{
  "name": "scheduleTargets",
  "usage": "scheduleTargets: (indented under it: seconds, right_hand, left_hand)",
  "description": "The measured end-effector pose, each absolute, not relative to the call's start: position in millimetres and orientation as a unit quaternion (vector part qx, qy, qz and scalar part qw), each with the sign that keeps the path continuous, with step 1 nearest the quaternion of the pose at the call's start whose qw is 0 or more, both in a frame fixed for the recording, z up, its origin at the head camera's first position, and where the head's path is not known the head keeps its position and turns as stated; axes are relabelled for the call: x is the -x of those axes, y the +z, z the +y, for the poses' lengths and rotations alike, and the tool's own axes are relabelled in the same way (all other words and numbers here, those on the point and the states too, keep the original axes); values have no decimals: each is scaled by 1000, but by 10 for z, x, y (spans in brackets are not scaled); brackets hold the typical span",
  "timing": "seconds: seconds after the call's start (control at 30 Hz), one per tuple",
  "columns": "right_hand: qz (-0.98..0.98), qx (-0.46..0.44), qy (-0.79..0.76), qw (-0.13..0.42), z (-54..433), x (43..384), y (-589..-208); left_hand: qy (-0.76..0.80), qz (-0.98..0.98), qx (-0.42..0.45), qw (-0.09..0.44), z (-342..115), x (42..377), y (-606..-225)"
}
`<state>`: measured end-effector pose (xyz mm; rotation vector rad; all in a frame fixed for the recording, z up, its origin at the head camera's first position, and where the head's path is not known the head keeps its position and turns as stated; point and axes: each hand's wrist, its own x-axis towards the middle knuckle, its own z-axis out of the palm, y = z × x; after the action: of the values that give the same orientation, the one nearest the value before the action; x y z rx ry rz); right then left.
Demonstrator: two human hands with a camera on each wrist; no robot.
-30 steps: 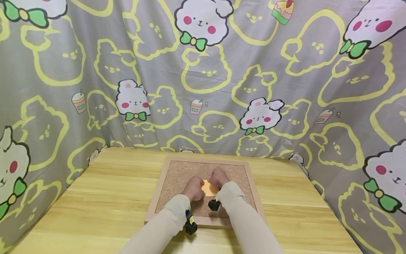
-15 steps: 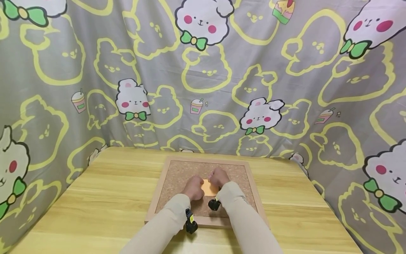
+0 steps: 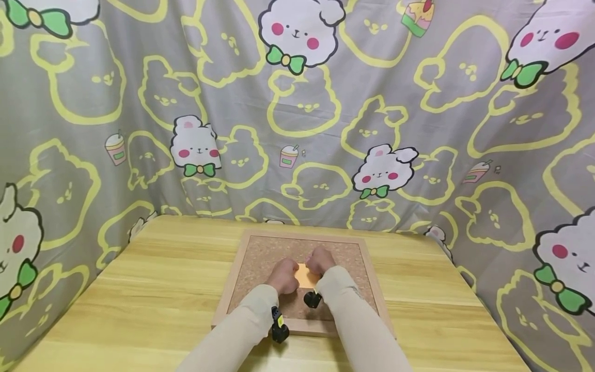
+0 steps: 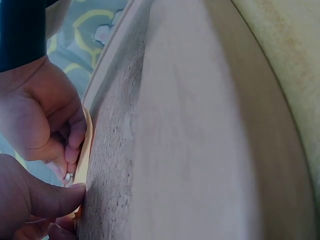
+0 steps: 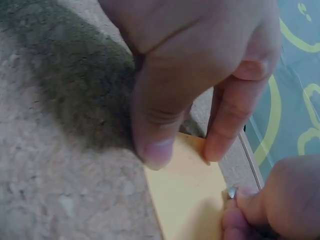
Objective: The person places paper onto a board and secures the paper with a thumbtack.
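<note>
An orange piece of paper (image 3: 306, 277) lies on the framed corkboard (image 3: 260, 256). My left hand (image 3: 283, 276) is at its left side; in the right wrist view, the left thumb (image 5: 159, 150) presses one corner and another finger touches the edge farther along. At the paper's far edge, my right hand (image 3: 321, 260) pinches a small silvery thumbtack (image 5: 232, 192) between thumb and fingertip. From the left wrist view, the same thumbtack (image 4: 69, 177) shows at the right fingertips, close to the left thumb, and the paper's right end bends up slightly.
A light wooden frame (image 3: 297, 325) borders the corkboard, raised around it. Under it is a yellowish wood-grain table (image 3: 153, 289). Patterned curtains (image 3: 316, 124) enclose the back and sides. A small black camera (image 3: 280, 326) hangs at the left wrist, another camera (image 3: 312, 299) at the right.
Both hands stay at the same spots on the paper; the right wrist shifts only very slightly to the left.
</note>
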<state>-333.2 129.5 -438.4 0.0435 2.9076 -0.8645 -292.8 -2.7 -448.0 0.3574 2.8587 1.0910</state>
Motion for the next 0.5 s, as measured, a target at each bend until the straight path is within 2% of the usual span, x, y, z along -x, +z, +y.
scheduleTargets:
  seconds: [0.33, 0.5]
  right_hand:
    - [973, -8, -217, 78, 1237, 3391, -4340]
    - [978, 5, -199, 57, 1205, 3387, -4345]
  left_hand:
    - [349, 927, -134, 14, -39, 2920, -4470]
    - [357, 926, -121, 27, -32, 2923, -4468]
